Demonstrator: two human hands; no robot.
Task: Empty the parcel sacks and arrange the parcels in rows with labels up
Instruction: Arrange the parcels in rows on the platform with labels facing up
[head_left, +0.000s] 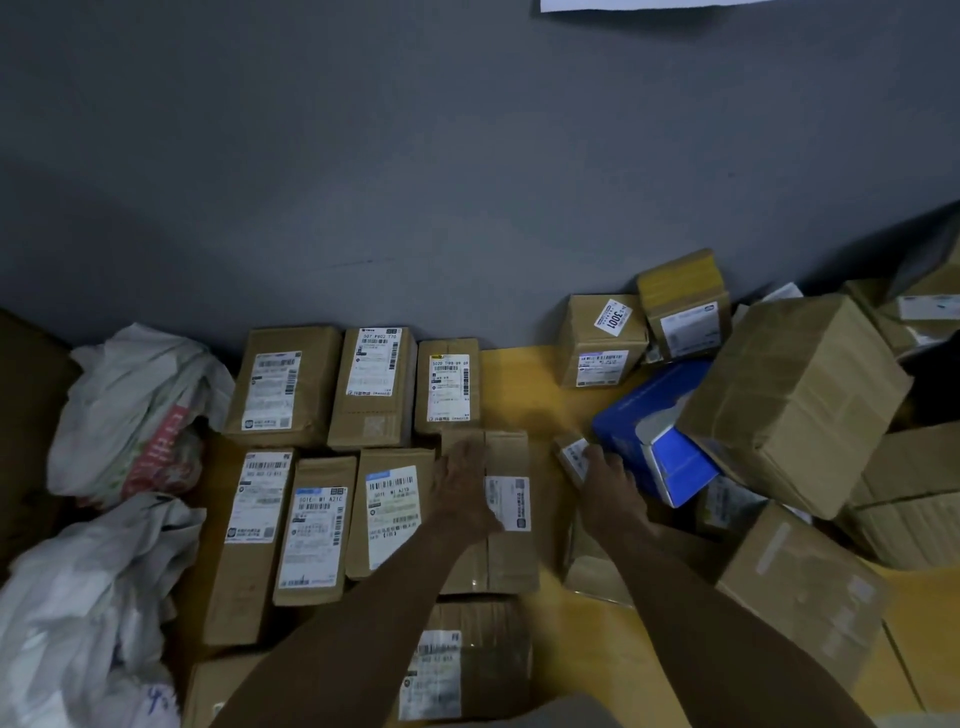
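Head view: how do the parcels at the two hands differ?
The left-hand parcel is large and lies flat; the right-hand parcel is small and tilted. The left hand rests on the left-hand parcel; the right hand grips the right-hand parcel. Both are brown, white-labelled.

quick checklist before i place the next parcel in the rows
1. Left hand resting on taped brown cardboard box, label up: ok.
2. Right hand gripping small brown parcel: ok.
3. That parcel's label facing up: ok.
4. Bare yellow surface free in the back row: ok.
5. Large tilted cardboard box steady above blue box: not ok.
6. White plastic sacks emptied: cannot tell.
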